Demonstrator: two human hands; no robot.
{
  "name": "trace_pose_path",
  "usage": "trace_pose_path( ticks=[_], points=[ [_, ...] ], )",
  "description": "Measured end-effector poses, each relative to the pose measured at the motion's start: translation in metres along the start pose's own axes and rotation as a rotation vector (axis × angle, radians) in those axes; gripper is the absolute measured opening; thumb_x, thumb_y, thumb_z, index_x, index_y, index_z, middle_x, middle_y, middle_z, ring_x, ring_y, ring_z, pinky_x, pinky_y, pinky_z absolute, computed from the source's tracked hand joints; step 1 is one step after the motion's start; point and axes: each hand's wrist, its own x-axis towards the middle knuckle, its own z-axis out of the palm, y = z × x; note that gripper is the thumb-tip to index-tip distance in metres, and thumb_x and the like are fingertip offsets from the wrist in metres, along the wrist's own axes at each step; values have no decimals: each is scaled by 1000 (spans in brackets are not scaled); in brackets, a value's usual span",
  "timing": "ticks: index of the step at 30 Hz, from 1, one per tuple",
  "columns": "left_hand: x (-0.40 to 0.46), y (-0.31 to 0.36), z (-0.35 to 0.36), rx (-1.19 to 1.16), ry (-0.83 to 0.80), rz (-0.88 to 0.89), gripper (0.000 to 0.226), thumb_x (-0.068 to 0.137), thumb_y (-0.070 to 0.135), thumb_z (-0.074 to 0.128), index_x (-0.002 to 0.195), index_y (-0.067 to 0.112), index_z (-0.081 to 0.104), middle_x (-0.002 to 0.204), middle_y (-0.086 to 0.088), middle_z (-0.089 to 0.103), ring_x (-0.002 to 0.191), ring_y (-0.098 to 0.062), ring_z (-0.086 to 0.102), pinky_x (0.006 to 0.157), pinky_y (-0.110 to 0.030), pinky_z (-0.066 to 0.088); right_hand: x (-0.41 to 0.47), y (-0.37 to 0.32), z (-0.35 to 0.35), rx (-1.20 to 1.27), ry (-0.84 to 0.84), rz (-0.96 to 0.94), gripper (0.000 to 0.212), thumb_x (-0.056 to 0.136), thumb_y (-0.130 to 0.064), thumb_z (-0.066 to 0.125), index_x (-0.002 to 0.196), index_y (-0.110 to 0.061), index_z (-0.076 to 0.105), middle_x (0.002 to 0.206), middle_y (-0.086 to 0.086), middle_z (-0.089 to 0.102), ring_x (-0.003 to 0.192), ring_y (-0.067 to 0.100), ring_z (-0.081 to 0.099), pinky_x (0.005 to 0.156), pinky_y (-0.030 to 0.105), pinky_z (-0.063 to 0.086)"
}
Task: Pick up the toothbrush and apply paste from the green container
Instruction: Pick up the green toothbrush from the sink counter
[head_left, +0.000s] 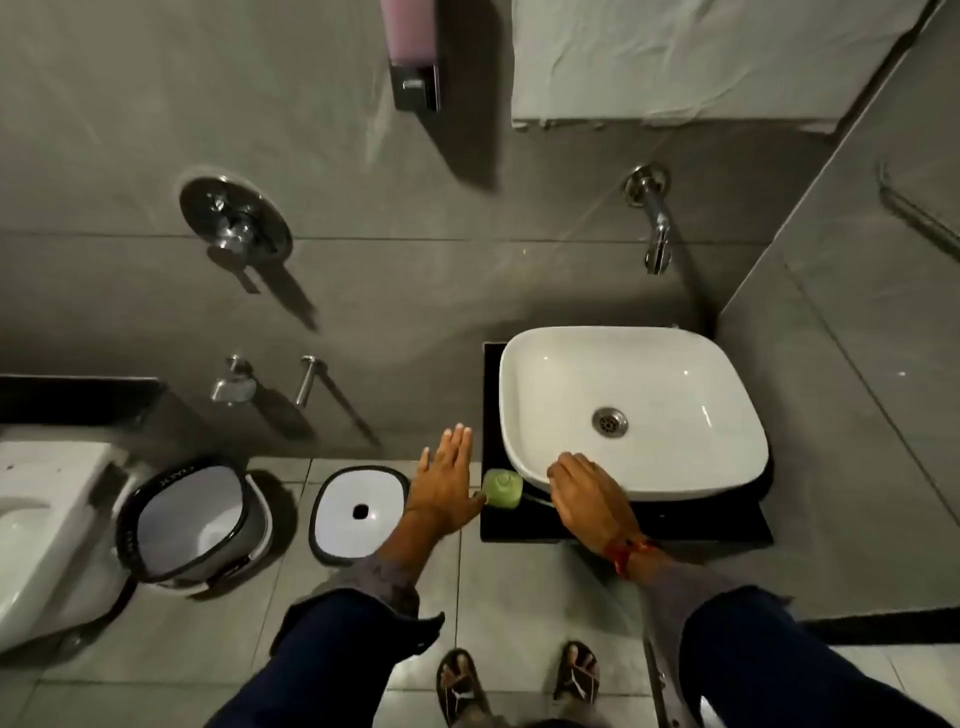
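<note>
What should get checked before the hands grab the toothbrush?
1. Green container upright on the black counter: ok.
2. Toothbrush in sight: only a thin greenish handle shows beside the container; cannot tell where the bristles are.
3. Right hand near the toothbrush: ok, its fingers are over it.
4. Right hand gripping it already: cannot tell.
5. Left hand free: ok, open and flat, thumb by the container.
6. Container's cap off: cannot tell.
</note>
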Motion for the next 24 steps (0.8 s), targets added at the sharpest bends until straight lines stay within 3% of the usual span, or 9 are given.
trace_pose_path(
  ticks=[2, 5, 8, 11, 15, 19, 24],
  points=[
    [-8, -1, 18, -5, -100, -14, 100, 94, 46, 58, 159, 11, -9, 170, -7, -10, 157, -26, -6, 127, -51, 8, -15, 0, 16, -44, -82, 23, 9, 75, -12, 74, 82, -14, 69, 82, 5, 67, 79, 25, 65, 72, 33, 57],
    [-15, 0, 47, -5, -141, -30, 100, 94, 46, 58, 159, 13, -10, 170, -5, -10, 157, -26, -6, 127, -52, 9, -42, 5, 40, 26, -124, 203, 29, 65, -11, 86, 92, -8, 76, 88, 7, 76, 81, 23, 74, 71, 29, 61],
    [-9, 5, 62, -37, -128, -17, 104, 90, 43, 61, 159, 16, -12, 170, -1, -9, 157, -23, -6, 127, -51, 10, -44, 13, 62, 16, -137, 298, 47, 58, -5, 91, 102, 3, 75, 98, 15, 77, 88, 29, 75, 77, 38, 63],
    [-5, 7, 74, -71, -115, 12, 108, 85, 36, 64, 159, 20, -12, 170, 2, -9, 157, -21, -6, 127, -50, 13, -44, 18, 79, 29, -190, 331, 52, 63, -7, 89, 111, 3, 72, 109, 17, 75, 97, 30, 74, 86, 43, 60],
    [1, 7, 80, -111, -75, 17, 110, 83, 30, 66, 159, 22, -12, 170, 3, -9, 157, -20, -7, 127, -47, 12, -38, 19, 100, 58, -150, 387, 46, 69, -16, 88, 111, -4, 73, 109, 13, 76, 100, 28, 72, 89, 44, 58],
    [4, 8, 81, -125, -64, 9, 111, 83, 27, 68, 159, 22, -13, 170, 3, -9, 157, -20, -7, 127, -47, 12, -41, 19, 113, 128, -112, 449, 34, 78, -10, 80, 110, -5, 72, 105, 13, 75, 97, 31, 71, 85, 43, 57],
    [6, 9, 77, -124, -75, 25, 106, 87, 28, 66, 160, 20, -11, 171, 2, -7, 157, -21, -5, 127, -50, 14, -55, 12, 94, 426, 21, 455, 33, 81, -5, 77, 113, -6, 71, 101, 11, 71, 92, 32, 67, 75, 38, 59]
  ],
)
